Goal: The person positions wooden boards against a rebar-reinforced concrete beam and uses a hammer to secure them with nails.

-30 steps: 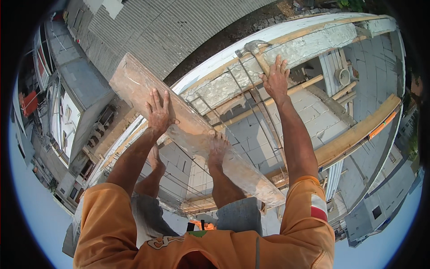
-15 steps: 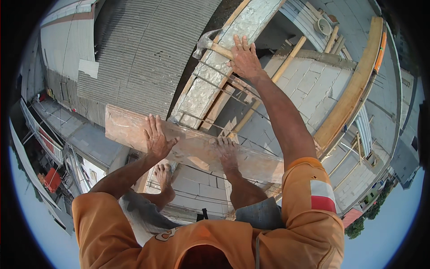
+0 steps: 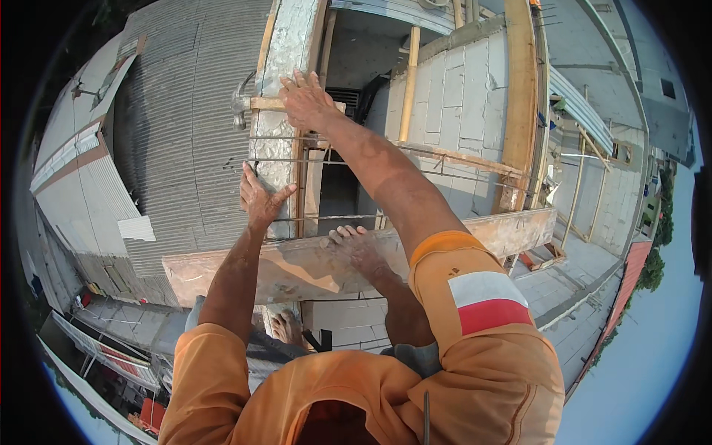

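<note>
My right hand (image 3: 310, 106) lies across the wooden handle of a claw hammer (image 3: 268, 104), its fingers stretched out past the handle. The hammer rests crosswise on a long, rough concrete beam (image 3: 288, 44), with its metal head over the left edge. Nearer to me, my left hand (image 3: 259, 204) leans on the beam with fingers and thumb spread. A worn, pinkish board (image 3: 482, 241) stretches crosswise below both hands. My right foot (image 3: 363, 248) is on this board.
Thin steel bars (image 3: 386, 159) cross the opening to the right of the beam. Corrugated roofing (image 3: 193, 148) spreads to the left. A thick timber (image 3: 521, 89) and a pale block wall (image 3: 460, 96) stand at right. A wooden pole (image 3: 409, 85) slants beside the wall.
My left hand has come off the board and moved forward onto the beam. My right hand stays at the hammer. The whole view has turned, and the beam now runs nearly straight ahead.
</note>
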{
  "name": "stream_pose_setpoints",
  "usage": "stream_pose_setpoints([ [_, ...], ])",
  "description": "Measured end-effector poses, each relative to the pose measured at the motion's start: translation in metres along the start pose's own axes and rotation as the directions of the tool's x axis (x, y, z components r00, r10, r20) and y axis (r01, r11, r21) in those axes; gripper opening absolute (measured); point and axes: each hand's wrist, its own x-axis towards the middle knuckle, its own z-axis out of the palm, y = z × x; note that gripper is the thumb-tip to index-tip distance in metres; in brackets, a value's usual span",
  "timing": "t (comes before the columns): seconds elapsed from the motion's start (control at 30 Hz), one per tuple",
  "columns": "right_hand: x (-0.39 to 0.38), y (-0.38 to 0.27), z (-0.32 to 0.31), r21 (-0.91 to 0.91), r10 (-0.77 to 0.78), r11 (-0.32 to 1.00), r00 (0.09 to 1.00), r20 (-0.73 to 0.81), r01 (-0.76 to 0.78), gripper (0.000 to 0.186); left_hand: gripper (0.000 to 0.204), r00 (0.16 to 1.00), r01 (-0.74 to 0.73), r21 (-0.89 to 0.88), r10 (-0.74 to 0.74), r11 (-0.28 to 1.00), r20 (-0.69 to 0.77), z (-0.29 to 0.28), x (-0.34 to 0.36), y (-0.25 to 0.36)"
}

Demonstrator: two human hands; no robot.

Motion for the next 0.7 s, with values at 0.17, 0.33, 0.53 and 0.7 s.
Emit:
stream_pose_setpoints([
  [0.17, -0.08, 0.009, -0.022, 0.338, 0.154, 0.941, 0.919, -0.362, -0.024, 0.036, 0.143, 0.991, 0.13, -0.016, -0.129, 0.991, 0.042, -0.003, 0.005, 0.005],
  [0.33, -0.247, 0.037, -0.02, 0.557, 0.549, 0.737, 0.819, -0.163, -0.383, 0.041, 0.141, 0.956, 0.27, 0.04, -0.273, 0.962, 0.111, -0.013, 0.011, 0.024],
  [0.53, -0.438, 0.018, 0.081, 0.574, 0.937, 0.324, 0.338, -0.086, -0.752, 0.037, 0.143, 0.914, 0.368, 0.169, -0.389, 0.914, 0.114, -0.011, 0.019, 0.038],
  [0.7, -0.453, -0.041, 0.129, 0.603, 0.954, 0.265, 0.294, -0.052, -0.753, 0.035, 0.143, 0.914, 0.325, 0.354, -0.388, 0.877, 0.121, -0.008, 0.03, 0.05],
])
